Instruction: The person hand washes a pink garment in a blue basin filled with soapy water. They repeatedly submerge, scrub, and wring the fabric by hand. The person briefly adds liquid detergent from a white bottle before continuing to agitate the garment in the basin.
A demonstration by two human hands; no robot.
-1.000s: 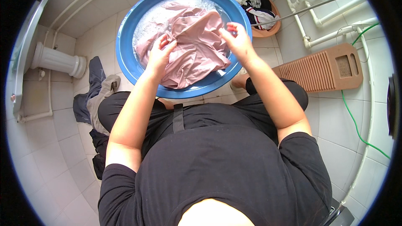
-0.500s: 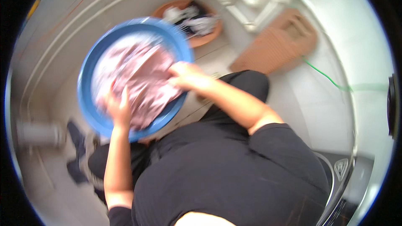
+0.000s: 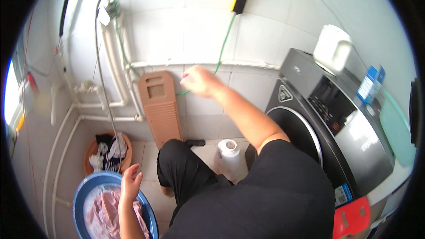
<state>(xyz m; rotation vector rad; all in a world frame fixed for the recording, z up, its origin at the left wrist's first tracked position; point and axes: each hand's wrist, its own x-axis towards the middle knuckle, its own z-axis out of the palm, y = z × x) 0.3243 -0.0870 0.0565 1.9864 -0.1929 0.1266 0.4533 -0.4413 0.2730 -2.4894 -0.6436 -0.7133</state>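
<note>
At the lower left, my left hand [image 3: 129, 182] is over the far rim of the blue basin [image 3: 152, 217], fingers apart and nothing in them. Inside the basin a pale pink garment [image 3: 106, 208] lies bunched in sudsy water [image 3: 90, 200]. My right arm reaches forward, and its hand [image 3: 199, 81] hangs just right of the upper end of a brown washboard [image 3: 161, 117]. That hand's fingers are curled in, and no object shows in them. The washboard leans upright against the tiled wall, with a gap between it and my right hand.
Beyond the blue basin stands a terracotta-coloured basin [image 3: 129, 148] of dark and white clothes. A white bottle [image 3: 229, 161] is on the floor by my legs. A dark washing machine [image 3: 290, 128] is at right, topped by a white jug [image 3: 331, 48]. Pipes [image 3: 113, 117] line the wall.
Both hands have left the pink garment. My right hand is now up by the washboard, my left over the basin rim. The view has swung right, so the basin sits lower left.
</note>
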